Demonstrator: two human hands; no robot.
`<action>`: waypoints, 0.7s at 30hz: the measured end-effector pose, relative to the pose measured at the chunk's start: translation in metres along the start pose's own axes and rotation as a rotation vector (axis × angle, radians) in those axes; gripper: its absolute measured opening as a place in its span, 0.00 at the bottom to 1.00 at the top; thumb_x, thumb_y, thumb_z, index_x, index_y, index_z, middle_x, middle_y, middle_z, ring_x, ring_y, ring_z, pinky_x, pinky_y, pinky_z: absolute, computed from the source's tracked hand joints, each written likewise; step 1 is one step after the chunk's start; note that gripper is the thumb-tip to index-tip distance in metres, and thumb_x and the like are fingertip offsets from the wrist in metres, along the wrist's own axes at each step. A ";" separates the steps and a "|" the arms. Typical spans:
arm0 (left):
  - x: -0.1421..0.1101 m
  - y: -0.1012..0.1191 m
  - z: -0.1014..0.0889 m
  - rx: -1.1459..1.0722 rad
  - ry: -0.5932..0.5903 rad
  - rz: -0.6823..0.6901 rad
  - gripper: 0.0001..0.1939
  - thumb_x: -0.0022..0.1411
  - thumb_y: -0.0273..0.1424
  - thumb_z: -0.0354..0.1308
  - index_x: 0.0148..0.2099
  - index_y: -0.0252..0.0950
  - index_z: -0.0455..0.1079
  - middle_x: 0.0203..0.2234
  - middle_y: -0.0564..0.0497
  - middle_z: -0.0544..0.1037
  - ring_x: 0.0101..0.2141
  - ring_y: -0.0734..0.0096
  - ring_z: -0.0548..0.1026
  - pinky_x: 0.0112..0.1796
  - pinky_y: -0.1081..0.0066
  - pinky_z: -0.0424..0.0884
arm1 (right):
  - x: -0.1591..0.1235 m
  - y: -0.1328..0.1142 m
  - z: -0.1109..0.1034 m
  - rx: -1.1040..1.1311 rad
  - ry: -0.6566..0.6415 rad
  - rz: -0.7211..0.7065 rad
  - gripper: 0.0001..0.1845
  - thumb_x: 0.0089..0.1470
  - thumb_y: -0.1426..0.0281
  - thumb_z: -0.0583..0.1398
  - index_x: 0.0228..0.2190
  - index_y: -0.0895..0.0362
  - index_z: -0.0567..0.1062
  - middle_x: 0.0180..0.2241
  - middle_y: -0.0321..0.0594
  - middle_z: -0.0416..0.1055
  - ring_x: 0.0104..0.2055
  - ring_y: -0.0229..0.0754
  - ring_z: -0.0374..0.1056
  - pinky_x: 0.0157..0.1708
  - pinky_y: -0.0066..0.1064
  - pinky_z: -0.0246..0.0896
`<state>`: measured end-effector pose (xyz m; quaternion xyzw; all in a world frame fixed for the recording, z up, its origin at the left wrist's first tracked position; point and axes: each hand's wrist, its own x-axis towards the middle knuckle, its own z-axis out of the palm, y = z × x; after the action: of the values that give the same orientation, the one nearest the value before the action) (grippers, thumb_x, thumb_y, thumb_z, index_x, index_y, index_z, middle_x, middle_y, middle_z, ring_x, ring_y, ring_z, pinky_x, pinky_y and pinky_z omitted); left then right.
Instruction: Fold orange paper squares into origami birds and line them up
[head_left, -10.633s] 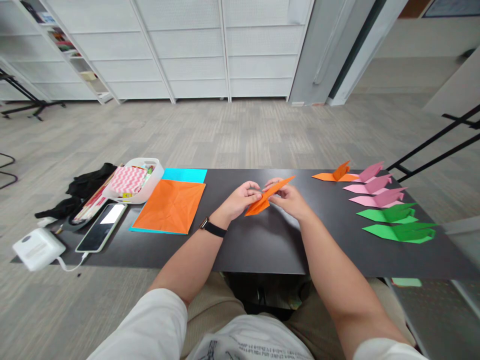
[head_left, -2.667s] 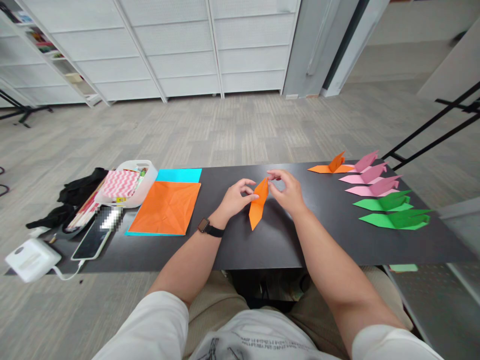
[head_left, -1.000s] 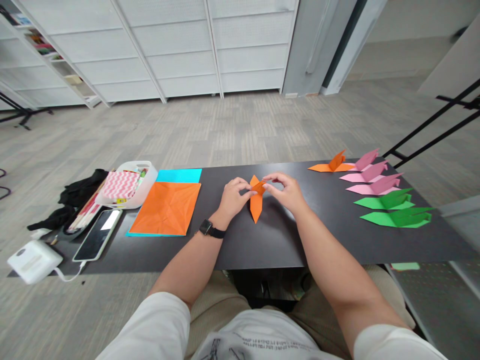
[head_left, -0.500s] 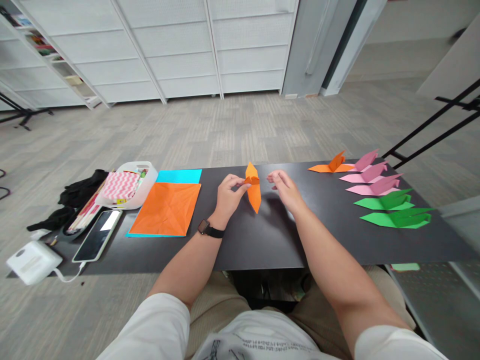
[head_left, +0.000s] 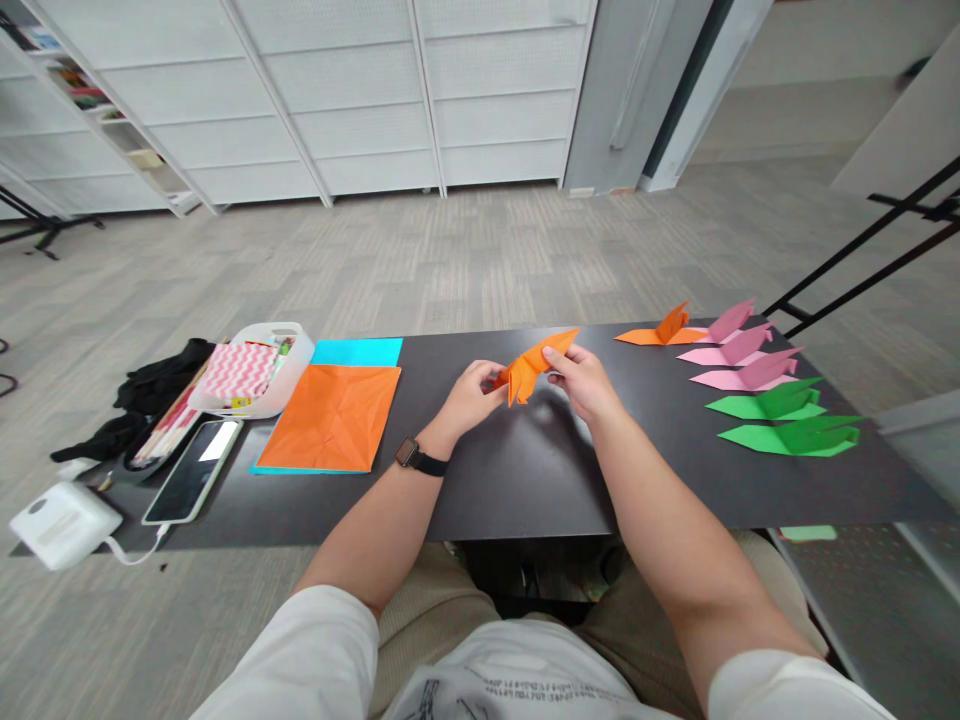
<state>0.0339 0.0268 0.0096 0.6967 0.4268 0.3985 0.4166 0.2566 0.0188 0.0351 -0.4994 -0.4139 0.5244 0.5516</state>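
An orange origami crane [head_left: 529, 369] is held in the air over the middle of the dark table [head_left: 495, 480]. Its left end sits in the fingers of my left hand [head_left: 474, 398], partly hidden by them. My right hand [head_left: 585, 380] pinches the crane's right side between thumb and fingers, and a pointed orange tip rises above that hand. A watch with a black band [head_left: 421, 457] is on my left wrist.
Finished paper cranes stand at the right: one orange [head_left: 660, 330], several pink [head_left: 739, 347] and green [head_left: 787, 436]. Orange paper [head_left: 330, 420] lies over blue sheets [head_left: 360, 352] at left, beside a white basket [head_left: 292, 365], a phone [head_left: 193, 472] and a white charger [head_left: 66, 524].
My right hand has moved in and taken hold of the crane. The crane has turned from upright, with its long tip now pointing to the upper right.
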 end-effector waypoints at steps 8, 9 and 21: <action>0.002 -0.003 -0.004 0.026 0.110 0.068 0.12 0.65 0.39 0.67 0.34 0.37 0.73 0.39 0.49 0.78 0.39 0.68 0.76 0.42 0.66 0.74 | 0.002 0.001 -0.001 -0.084 0.072 -0.136 0.25 0.46 0.46 0.72 0.38 0.51 0.82 0.36 0.39 0.80 0.36 0.42 0.71 0.34 0.34 0.64; 0.002 -0.003 -0.004 0.018 0.121 0.078 0.12 0.65 0.39 0.67 0.34 0.37 0.73 0.39 0.49 0.78 0.39 0.68 0.76 0.42 0.66 0.74 | 0.002 0.001 -0.001 -0.082 0.074 -0.143 0.25 0.47 0.46 0.72 0.38 0.51 0.82 0.36 0.39 0.80 0.36 0.42 0.71 0.34 0.34 0.64; -0.007 0.029 -0.011 0.196 0.371 0.345 0.06 0.68 0.33 0.67 0.36 0.39 0.76 0.39 0.49 0.78 0.42 0.65 0.77 0.46 0.63 0.74 | -0.002 -0.003 0.000 -0.002 0.018 -0.276 0.26 0.43 0.46 0.74 0.37 0.49 0.78 0.39 0.38 0.77 0.37 0.43 0.71 0.42 0.39 0.70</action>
<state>0.0289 0.0141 0.0389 0.7114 0.4074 0.5410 0.1878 0.2572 0.0169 0.0382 -0.4428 -0.4742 0.4385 0.6220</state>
